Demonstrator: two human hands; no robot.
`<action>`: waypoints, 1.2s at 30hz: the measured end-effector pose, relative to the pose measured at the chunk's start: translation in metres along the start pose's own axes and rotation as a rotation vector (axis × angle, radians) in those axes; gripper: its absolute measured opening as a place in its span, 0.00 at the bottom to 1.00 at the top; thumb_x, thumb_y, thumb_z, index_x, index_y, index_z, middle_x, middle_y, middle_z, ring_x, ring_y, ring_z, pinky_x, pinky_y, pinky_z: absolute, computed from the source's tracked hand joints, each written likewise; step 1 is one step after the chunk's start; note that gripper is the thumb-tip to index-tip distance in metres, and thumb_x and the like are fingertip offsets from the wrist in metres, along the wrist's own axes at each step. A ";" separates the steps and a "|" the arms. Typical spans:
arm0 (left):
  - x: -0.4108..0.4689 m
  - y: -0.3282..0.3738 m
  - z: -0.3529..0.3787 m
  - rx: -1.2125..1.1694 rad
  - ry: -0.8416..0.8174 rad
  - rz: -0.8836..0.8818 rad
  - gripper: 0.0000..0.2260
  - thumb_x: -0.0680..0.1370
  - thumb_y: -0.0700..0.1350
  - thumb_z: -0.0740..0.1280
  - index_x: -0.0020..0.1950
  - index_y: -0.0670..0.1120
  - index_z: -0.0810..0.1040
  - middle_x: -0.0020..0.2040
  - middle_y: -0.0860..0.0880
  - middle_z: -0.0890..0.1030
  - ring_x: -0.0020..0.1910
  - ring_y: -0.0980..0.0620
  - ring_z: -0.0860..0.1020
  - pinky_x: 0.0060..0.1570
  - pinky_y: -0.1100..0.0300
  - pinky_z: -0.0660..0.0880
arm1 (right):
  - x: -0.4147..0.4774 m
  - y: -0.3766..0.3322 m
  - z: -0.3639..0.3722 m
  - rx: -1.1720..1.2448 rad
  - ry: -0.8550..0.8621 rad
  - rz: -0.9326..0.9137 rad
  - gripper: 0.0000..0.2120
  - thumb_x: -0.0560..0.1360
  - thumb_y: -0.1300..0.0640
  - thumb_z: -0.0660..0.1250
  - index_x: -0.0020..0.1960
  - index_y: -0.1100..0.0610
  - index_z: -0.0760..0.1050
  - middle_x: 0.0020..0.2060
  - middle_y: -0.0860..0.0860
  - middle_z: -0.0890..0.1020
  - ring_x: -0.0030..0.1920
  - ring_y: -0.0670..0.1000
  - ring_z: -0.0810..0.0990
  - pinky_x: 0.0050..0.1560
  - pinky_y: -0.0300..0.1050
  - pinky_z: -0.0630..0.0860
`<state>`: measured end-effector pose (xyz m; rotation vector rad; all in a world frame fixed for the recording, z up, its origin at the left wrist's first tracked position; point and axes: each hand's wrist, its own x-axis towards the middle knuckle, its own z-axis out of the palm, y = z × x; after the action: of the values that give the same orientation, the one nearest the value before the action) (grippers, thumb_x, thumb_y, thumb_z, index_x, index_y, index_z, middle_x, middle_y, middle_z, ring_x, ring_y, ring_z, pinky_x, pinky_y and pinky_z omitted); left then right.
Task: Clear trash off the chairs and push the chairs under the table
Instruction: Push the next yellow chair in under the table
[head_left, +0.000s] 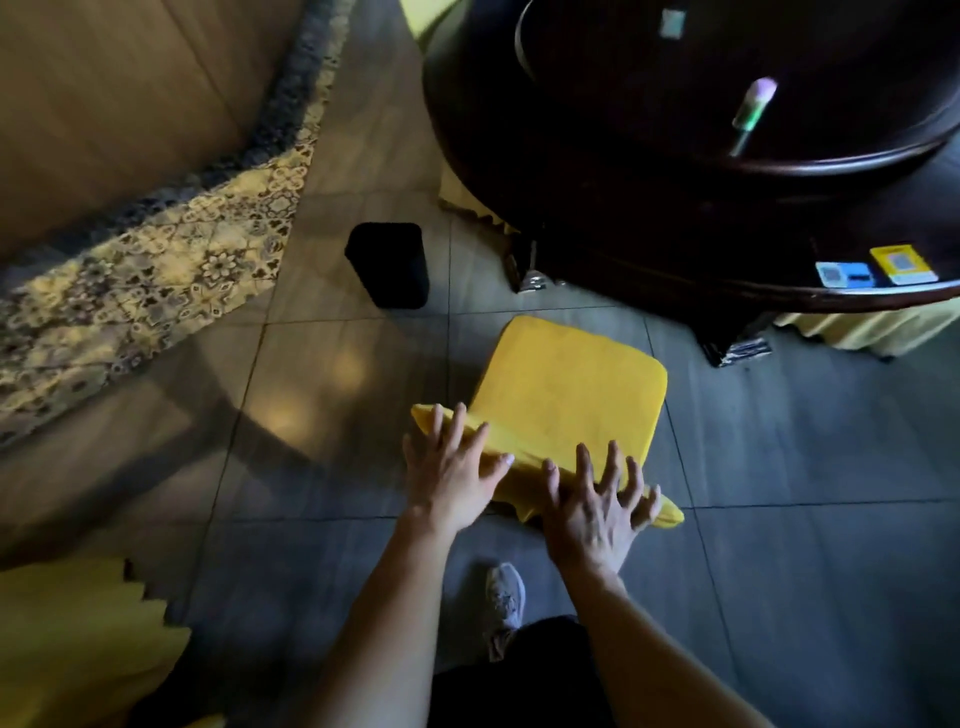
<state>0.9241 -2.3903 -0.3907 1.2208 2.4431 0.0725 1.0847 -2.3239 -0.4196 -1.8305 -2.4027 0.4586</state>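
A chair with a yellow cloth cover (566, 384) stands on the tiled floor in front of me, its seat bare of trash. My left hand (452, 467) and my right hand (597, 504) both rest on the top of its backrest, fingers spread over the yellow fabric. The round dark wooden table (779, 296) is just beyond the chair at the upper right; the seat's far edge is near the table's rim.
A black bin (389, 265) stands on the floor left of the table. Another yellow-covered chair (78, 649) sits at the lower left. Crumpled foil-like wrappers (737, 348) lie under the table. A patterned wall band runs along the left.
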 end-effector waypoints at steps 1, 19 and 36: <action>0.005 -0.001 0.001 -0.001 0.003 0.008 0.30 0.79 0.70 0.49 0.79 0.58 0.62 0.83 0.50 0.48 0.81 0.43 0.41 0.75 0.32 0.46 | 0.001 -0.001 0.003 0.015 0.028 0.020 0.33 0.77 0.29 0.47 0.72 0.43 0.72 0.79 0.53 0.64 0.78 0.58 0.56 0.76 0.65 0.45; 0.032 -0.003 0.013 0.045 0.157 0.172 0.36 0.75 0.77 0.48 0.74 0.59 0.72 0.83 0.51 0.55 0.82 0.43 0.45 0.70 0.24 0.40 | 0.001 -0.005 0.021 -0.031 0.342 0.052 0.29 0.75 0.35 0.59 0.72 0.44 0.74 0.77 0.56 0.67 0.73 0.61 0.70 0.75 0.66 0.55; 0.070 0.014 0.004 -0.012 0.156 0.233 0.36 0.76 0.75 0.48 0.75 0.57 0.70 0.82 0.49 0.60 0.82 0.41 0.47 0.68 0.23 0.37 | 0.047 -0.008 0.025 -0.046 0.462 0.133 0.29 0.74 0.36 0.63 0.71 0.46 0.76 0.76 0.57 0.69 0.72 0.62 0.70 0.75 0.66 0.55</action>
<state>0.8983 -2.3278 -0.4151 1.5414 2.4129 0.2569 1.0580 -2.2851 -0.4460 -1.8698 -2.0062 -0.0185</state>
